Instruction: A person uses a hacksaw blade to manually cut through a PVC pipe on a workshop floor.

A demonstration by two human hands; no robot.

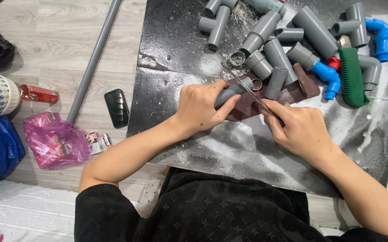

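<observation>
My left hand [199,107] grips a short grey plastic pipe [235,89] and presses it down on a dark brown block [252,105]. In my right hand [298,130] is a thin saw blade [247,87] that lies slantwise across the pipe near its far end. A small grey ring [256,84] rests just beyond the pipe's end. Pale dust covers the black mat [176,58] around both hands.
Several grey pipe fittings [265,31] lie at the back of the mat, with blue elbows [382,38], red caps and a green brush [351,76]. On the wooden floor to the left lie a long grey pipe [93,58], a black phone [116,107], a pink bag [55,141] and a red packet [38,94].
</observation>
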